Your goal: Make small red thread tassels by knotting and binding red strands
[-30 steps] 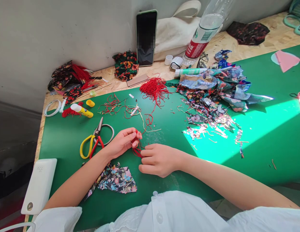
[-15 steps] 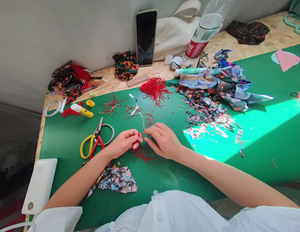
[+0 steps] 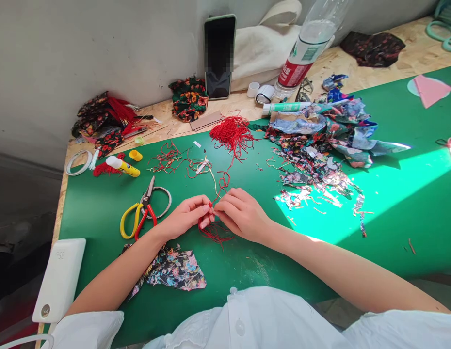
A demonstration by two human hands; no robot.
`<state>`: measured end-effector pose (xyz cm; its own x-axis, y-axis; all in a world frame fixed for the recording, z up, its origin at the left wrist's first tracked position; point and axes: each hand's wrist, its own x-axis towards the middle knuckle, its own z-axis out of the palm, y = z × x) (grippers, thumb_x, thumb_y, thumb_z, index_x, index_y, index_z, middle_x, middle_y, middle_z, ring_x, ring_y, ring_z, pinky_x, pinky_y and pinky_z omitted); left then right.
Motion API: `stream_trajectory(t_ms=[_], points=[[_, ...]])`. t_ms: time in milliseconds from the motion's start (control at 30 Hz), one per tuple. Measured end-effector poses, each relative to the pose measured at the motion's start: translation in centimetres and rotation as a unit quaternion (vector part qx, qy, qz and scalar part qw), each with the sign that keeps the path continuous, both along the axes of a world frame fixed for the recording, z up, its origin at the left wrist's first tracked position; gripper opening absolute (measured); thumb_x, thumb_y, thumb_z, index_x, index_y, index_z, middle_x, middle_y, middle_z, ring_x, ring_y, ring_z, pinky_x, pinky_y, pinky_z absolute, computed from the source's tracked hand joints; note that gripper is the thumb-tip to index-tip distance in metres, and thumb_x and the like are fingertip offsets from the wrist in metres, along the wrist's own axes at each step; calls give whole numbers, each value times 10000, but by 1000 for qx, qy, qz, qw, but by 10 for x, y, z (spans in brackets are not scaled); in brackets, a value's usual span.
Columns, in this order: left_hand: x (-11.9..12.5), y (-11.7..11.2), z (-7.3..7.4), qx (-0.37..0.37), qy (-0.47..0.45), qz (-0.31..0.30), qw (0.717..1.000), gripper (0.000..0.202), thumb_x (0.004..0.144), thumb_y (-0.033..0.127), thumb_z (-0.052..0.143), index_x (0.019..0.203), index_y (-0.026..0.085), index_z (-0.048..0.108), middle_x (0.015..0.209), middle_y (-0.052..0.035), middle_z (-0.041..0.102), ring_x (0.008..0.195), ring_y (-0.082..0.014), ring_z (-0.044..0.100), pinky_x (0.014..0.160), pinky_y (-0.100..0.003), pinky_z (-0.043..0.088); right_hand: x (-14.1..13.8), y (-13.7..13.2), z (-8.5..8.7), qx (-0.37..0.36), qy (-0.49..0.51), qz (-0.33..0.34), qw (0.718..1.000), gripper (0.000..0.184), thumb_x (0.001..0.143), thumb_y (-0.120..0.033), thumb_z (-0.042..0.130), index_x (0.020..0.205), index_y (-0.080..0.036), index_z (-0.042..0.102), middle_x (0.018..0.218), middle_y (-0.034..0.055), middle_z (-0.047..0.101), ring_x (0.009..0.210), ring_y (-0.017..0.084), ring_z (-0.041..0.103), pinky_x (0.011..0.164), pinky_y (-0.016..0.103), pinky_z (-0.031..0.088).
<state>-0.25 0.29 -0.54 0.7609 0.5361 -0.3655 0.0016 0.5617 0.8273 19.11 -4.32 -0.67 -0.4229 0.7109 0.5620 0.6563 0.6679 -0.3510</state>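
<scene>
My left hand is closed, pinching a small bundle of red thread whose loose strands hang below the fingers onto the green mat. Against its fingertips, my right hand is closed in a pinch on red thread at the top of the bundle. A red strand runs from there up to a tangled red thread pile. Beside it a pale cord reaches down near the fingers. Scissors with one yellow and one red handle lie left of my left hand, over a tape ring.
Floral cloth lies under my left forearm. A glue stick, a white power bank and another tape roll are at left. Cloth scraps are heaped at right, before a plastic bottle. A phone leans at the back.
My right hand's fingers have closed together and moved slightly left, up against the red bundle. My left hand has stayed nearly in place.
</scene>
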Motion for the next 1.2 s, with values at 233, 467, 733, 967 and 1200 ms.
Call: stream_trajectory(t_ms=[233,467,733,967,1200], points=[[1,-1,1,38,11,-18,999,214,900,347,548,823,151,508,684,30,559,516,-34,439,550,-194,340,0,0,1,25,9,-6,1000,95,912,-200,542,823,-172,558,715,16,618,671,132,426,632,288,329],[0,0,2,42,17,-24,999,217,886,343,568,813,143,529,688,28,547,526,-33,422,552,-195,330,0,-1,0,35,13,-8,999,75,899,-197,563,829,-170,559,717,12,616,683,131,417,634,285,337],[-1,1,0,42,16,-23,999,206,875,332,585,809,138,559,690,28,537,529,-31,415,548,-196,321,0,-1,1,39,14,-12,999,81,891,-192,578,817,-169,555,699,7,609,673,125,419,627,279,331],[0,0,0,39,26,-21,999,226,858,353,602,800,139,560,689,23,541,525,-36,412,545,-199,325,0,-1,2,35,12,-16,999,101,900,-206,565,805,-173,558,693,10,611,659,126,422,628,283,325],[0,0,-1,44,23,-22,999,221,871,349,586,806,141,552,693,27,536,527,-34,411,547,-198,322,1,0,0,32,13,-4,999,92,887,-182,570,798,-162,558,672,9,590,660,127,408,612,273,319]])
